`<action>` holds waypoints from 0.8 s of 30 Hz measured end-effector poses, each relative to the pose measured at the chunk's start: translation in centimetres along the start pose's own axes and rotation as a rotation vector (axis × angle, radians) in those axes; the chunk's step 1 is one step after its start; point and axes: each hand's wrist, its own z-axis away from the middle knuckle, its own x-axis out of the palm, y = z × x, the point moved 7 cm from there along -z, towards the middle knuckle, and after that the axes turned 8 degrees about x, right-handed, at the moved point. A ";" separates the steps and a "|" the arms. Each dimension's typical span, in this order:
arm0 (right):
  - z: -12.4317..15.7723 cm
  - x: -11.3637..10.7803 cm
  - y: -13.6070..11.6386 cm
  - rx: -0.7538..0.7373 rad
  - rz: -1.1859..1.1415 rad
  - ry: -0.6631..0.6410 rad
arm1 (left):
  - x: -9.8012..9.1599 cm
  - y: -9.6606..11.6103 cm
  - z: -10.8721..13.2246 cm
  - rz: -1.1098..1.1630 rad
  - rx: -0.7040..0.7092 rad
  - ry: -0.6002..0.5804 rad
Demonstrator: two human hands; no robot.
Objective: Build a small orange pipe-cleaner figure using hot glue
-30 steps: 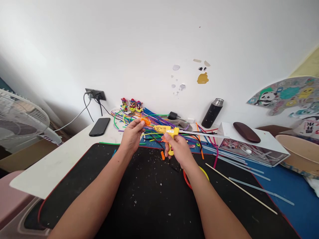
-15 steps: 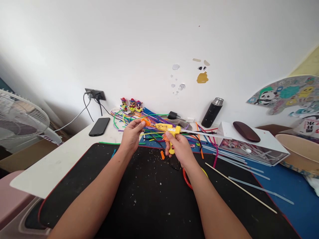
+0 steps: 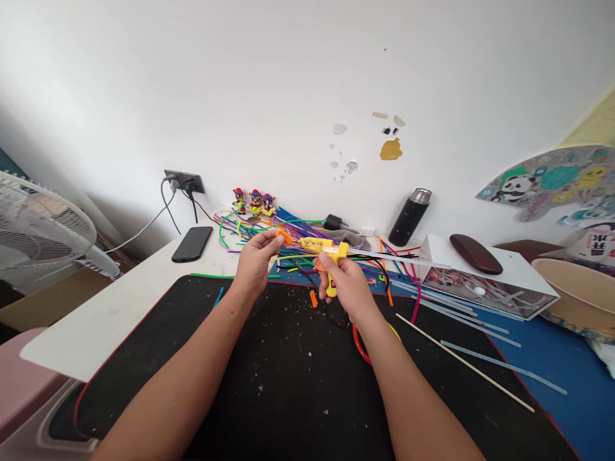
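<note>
My left hand pinches a small orange pipe-cleaner piece between thumb and fingers. Wrapped round the handle of a yellow hot glue gun is my right hand. The gun's nozzle points left, close to the orange piece; whether they touch I cannot tell. A long clear glue stick sticks out of the gun's back end. Beneath both hands, a short orange piece lies on the black mat. Behind them spreads a heap of coloured pipe cleaners.
Three small figures stand by the wall. A phone lies at left, near a fan. On the right are a black flask, a white box, loose glue sticks, a wooden stick and scissors.
The orange piece in my left hand has turned slightly and shifted a little right. My right hand and the glue gun have hardly moved.
</note>
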 end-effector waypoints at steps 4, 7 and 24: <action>-0.1 -0.1 0.1 -0.013 0.027 -0.001 | 0.3 0.1 0.1 -0.008 0.004 -0.023; -0.2 -0.1 0.2 -0.030 0.056 -0.004 | 0.5 0.3 0.2 -0.019 0.013 -0.035; 0.1 -0.1 -0.4 -0.068 0.160 0.048 | 0.6 -0.8 0.3 -0.053 -0.069 -0.078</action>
